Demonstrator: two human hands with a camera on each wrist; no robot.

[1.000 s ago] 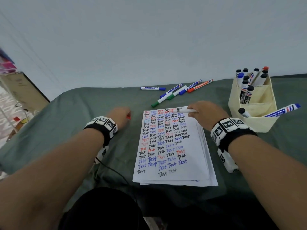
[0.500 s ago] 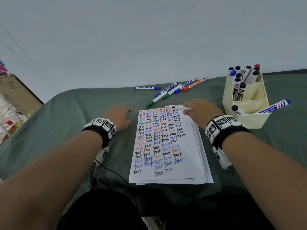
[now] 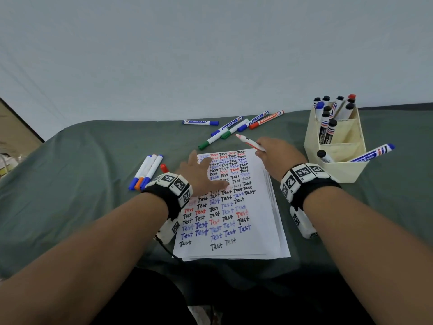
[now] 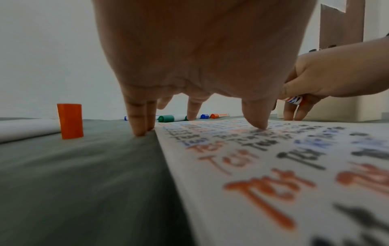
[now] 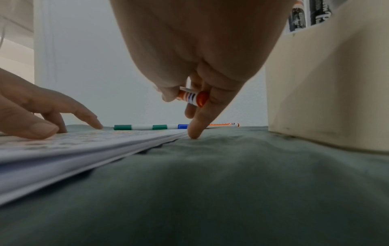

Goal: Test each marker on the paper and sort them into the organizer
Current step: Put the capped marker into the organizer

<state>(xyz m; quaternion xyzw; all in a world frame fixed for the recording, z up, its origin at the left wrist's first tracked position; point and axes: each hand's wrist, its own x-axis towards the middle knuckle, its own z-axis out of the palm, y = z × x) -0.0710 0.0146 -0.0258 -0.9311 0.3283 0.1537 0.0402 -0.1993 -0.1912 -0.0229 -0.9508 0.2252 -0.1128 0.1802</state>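
Shifted from the green cloth onto the paper (image 3: pixel 255 221): left hand (image 3: pixel 201 174), fingers spread flat, cap (image 3: pixel 164 167) stood alongside. Gripped in right hand (image 3: pixel 278 156), uncapped orange marker (image 3: pixel 249 142), tip raised. Testing step in hand; next, probably tip down onto a free patch, well short of organizer (image 3: pixel 337 170).

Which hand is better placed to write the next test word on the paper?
The right hand: it already grips the uncapped red marker at the top of the paper. The left hand lies flat, steadying the sheet.
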